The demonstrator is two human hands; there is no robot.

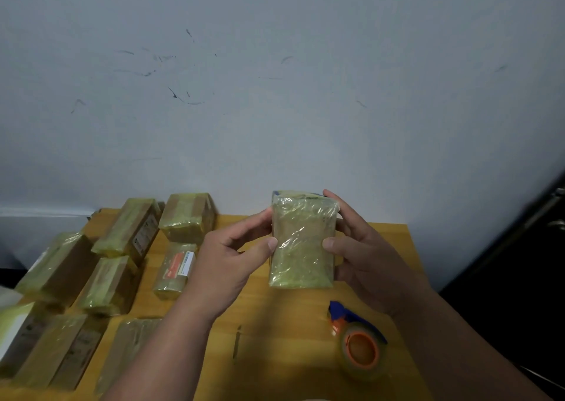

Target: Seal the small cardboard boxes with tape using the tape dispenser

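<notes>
A small cardboard box (301,241) wrapped in glossy yellowish tape is held up above the wooden table (275,324), its broad face toward me. My left hand (232,254) pinches its left edge with thumb and fingers. My right hand (363,247) grips its right edge, fingers behind and thumb in front. The tape dispenser (356,339), blue and orange with a roll of clear tape, lies on the table below my right hand, untouched.
Several taped cardboard boxes (128,229) lie in rows over the table's left half; one (175,269) bears an orange and white label. A scuffed pale wall (275,95) rises behind the table. Dark furniture (526,263) stands at the right.
</notes>
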